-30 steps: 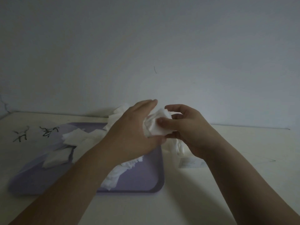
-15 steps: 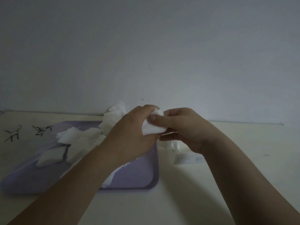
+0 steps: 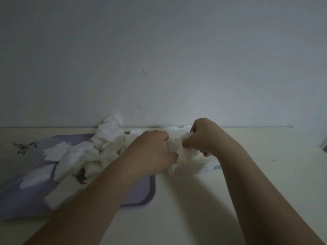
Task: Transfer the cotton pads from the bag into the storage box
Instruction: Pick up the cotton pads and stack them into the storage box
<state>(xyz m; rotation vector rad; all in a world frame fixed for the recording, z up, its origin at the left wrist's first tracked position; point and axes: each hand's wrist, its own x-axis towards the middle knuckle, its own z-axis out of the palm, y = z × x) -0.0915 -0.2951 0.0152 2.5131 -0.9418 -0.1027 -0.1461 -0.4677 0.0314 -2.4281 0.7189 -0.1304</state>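
White cotton pads (image 3: 184,139) bunch between the two hands. The right hand (image 3: 203,137) pinches them in curled fingers, and the left hand (image 3: 152,152), just beside it, curls round their near side. Beneath lies a white labelled bag (image 3: 194,169) on the cream table (image 3: 265,174). More loose pads (image 3: 79,156) are heaped on a purple tray (image 3: 138,197) to the left.

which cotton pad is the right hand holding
The crumpled pad pinched by the right hand, right of the purple tray; most others lie in the pile on it.
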